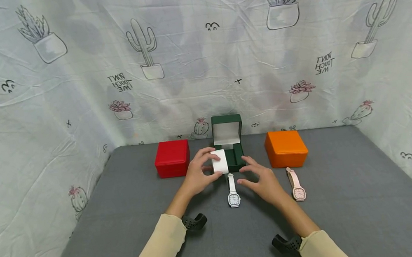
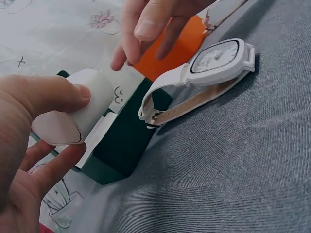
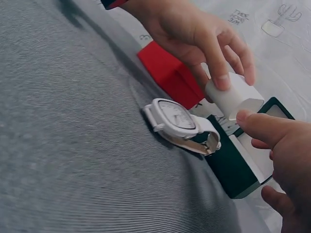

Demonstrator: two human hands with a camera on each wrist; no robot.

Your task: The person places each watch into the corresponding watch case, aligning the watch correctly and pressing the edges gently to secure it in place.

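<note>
My left hand (image 1: 197,175) pinches a white watch cushion (image 1: 219,162) between thumb and fingers, just above the left side of an open green watch box (image 1: 235,158). In the left wrist view the cushion (image 2: 97,97) hides part of the box. My right hand (image 1: 263,180) is near the box's right front corner, its thumb and fingers spread apart and nothing held. The right wrist view shows its thumb close to the cushion's end; whether they touch I cannot tell. A white watch (image 1: 233,196) lies in front of the box, between both hands, its strap buckled into a loop.
A closed red box (image 1: 172,159) stands left of the green one, a closed orange box (image 1: 286,149) to the right. In front of the orange box lies a pink watch (image 1: 297,188). Behind the grey tabletop (image 1: 141,234) hangs a cactus-print curtain (image 1: 188,97).
</note>
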